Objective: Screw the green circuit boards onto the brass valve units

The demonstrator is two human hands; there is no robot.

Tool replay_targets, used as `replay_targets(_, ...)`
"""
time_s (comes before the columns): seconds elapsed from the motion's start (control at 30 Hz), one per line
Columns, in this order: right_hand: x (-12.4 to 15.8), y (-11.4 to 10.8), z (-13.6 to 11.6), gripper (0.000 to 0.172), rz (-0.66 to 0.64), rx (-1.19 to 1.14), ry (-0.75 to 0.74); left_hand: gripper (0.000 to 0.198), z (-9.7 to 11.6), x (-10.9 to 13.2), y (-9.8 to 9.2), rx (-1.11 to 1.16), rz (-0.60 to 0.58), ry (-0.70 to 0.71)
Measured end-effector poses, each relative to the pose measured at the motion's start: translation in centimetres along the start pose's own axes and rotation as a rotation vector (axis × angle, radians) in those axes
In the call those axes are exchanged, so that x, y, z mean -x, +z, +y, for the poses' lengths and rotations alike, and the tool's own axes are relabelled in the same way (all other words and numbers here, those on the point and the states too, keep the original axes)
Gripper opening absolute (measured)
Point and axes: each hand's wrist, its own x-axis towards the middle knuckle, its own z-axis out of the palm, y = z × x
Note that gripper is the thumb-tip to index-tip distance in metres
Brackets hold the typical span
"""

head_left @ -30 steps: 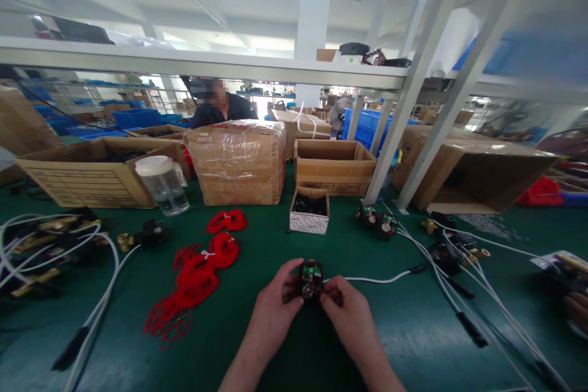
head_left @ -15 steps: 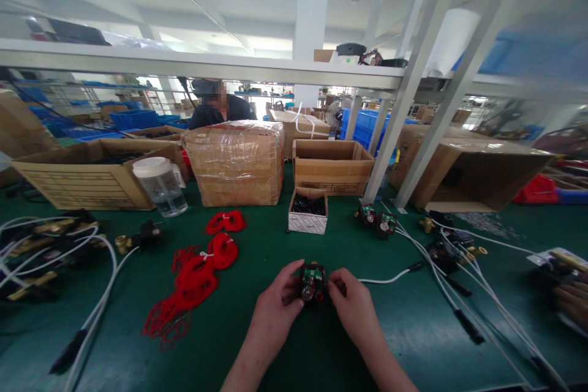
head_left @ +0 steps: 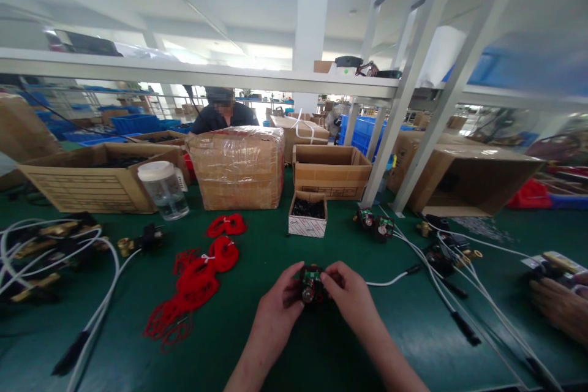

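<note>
A small black valve part with a green circuit board (head_left: 311, 283) sits between both hands, low over the green table (head_left: 257, 343). My left hand (head_left: 275, 308) grips its left side with thumb and fingers. My right hand (head_left: 351, 300) pinches its right side, fingers curled over the top. A white cable (head_left: 390, 280) runs from the part to the right. Red string bundles (head_left: 202, 275) lie left of my hands.
A small white box of black parts (head_left: 308, 213) stands behind my hands, with cardboard boxes (head_left: 331, 170) and a taped carton (head_left: 236, 166) further back. White cables with brass valves (head_left: 50, 245) lie left; more cables right. A clear jar (head_left: 163, 188) stands left. Another person's hand (head_left: 558, 306) rests at right; a person sits beyond the carton.
My right hand has closed in over the top of the part. The view has tilted slightly, and the other person's hand at right has come further into view.
</note>
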Motion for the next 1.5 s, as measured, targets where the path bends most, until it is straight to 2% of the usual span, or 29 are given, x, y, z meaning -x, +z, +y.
replay_targets(0.2,-0.5,-0.3,-0.1,0.015,-0.044,-0.032,0.024,0.072,-0.3,-0.3,-0.1,0.036,-0.019,0.003)
replay_targets(0.47,-0.4,-0.5,-0.4,0.004,-0.055,-0.016,0.057,0.068,0.8,0.1,-0.3,-0.036,-0.016,-0.009)
replay_targets(0.73,0.2,-0.5,-1.0,0.01,-0.083,0.052,0.053,0.07,0.7,-0.1,-0.3,-0.038,-0.015,-0.014)
replay_targets(0.97,1.0,-0.1,-0.4,0.01,-0.103,0.071,0.083,0.071,0.5,-0.2,-0.2,-0.027,-0.018,-0.012)
replay_targets(1.3,1.8,1.0,1.6,0.004,-0.06,-0.111,0.143,0.071,0.4,-0.1,0.0,-0.015,-0.003,-0.018)
replay_targets(1.5,1.9,1.7,2.0,0.005,0.008,-0.183,0.172,0.071,0.0,-0.3,0.0,-0.01,0.007,-0.012)
